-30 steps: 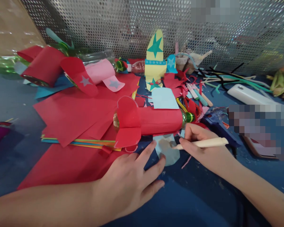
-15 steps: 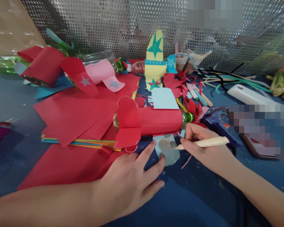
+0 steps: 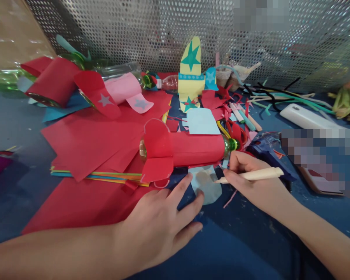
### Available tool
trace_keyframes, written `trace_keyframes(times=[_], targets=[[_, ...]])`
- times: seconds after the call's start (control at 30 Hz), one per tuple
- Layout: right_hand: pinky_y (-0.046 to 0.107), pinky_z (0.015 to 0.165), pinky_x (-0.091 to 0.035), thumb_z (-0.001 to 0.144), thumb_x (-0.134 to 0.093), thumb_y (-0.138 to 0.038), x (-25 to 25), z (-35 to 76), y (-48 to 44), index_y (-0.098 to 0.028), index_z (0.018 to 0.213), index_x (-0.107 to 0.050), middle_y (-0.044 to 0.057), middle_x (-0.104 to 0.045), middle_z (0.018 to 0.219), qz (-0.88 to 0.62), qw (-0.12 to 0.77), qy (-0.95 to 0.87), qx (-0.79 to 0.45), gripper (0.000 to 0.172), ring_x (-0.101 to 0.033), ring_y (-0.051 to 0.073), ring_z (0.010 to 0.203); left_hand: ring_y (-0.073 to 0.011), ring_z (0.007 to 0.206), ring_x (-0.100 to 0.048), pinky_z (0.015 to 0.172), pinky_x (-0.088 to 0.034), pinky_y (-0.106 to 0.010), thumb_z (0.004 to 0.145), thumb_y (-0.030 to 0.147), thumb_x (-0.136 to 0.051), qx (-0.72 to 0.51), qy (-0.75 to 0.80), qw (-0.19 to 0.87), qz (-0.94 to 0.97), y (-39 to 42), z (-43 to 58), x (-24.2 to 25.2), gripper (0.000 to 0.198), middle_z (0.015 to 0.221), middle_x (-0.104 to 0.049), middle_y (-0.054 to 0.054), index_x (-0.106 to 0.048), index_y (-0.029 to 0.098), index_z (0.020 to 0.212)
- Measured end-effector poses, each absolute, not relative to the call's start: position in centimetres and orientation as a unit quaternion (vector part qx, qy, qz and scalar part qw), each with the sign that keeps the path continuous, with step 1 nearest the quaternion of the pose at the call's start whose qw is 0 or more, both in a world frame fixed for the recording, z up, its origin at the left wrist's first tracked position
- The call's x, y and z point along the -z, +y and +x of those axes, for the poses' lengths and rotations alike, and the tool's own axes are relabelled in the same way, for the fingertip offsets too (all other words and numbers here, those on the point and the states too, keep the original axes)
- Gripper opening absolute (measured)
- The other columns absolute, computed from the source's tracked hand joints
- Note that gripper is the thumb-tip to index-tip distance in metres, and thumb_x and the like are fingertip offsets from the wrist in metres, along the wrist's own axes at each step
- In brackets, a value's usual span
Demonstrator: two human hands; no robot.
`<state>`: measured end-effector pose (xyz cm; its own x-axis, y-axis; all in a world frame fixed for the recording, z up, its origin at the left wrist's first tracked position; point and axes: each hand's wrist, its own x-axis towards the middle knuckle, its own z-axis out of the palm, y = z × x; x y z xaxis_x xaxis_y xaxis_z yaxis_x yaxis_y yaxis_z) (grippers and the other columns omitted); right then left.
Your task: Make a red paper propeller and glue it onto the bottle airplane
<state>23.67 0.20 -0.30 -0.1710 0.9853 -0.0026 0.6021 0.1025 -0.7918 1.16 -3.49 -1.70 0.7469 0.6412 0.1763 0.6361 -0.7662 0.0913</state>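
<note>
My right hand [image 3: 252,179] is closed around a cream-coloured pen [image 3: 256,174]. The pen's thin tip meets the right edge of a pale blue piece of paper [image 3: 211,194] that has a greyish patch in its middle. From the left, my left hand [image 3: 169,217] lies with fingers spread, and its fingertips touch the paper's left edge. Just beyond the paper, a green bottle wrapped in red paper [image 3: 196,149] lies on its side with red fins [image 3: 157,142] at its left end. A light blue paper [image 3: 203,121] rests against its far side.
Red sheets [image 3: 96,136] lie over a coloured stack at left. Behind stand a yellow paper rocket [image 3: 191,64] and other paper-wrapped bottles [image 3: 54,81]. Paper scraps, markers [image 3: 246,116], a dark blue tool [image 3: 268,151], a phone [image 3: 321,171] and a white device [image 3: 309,116] lie right. Perforated metal [image 3: 128,31] closes the back.
The pen and my right hand have shifted very slightly to the right. My left hand and the paper stay where they were.
</note>
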Motion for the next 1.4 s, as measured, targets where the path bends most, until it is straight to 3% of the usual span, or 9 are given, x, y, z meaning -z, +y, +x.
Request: trace_keyframes(times=[1.4], targets=[[0.022, 0.042, -0.026, 0.078, -0.051, -0.021, 0.47, 23.61, 0.29, -0.023, 0.061, -0.033, -0.008, -0.032, 0.053, -0.574, 0.282, -0.686, -0.346, 0.024, -0.031, 0.009, 0.046, -0.0228, 0.069, -0.066, 0.054, -0.055, -0.040, 0.092, 0.035, -0.041, -0.094, 0.340, 0.002, 0.936, -3.46, 1.25, 1.55, 0.036, 0.129, -0.052, -0.020, -0.057, 0.023, 0.122]])
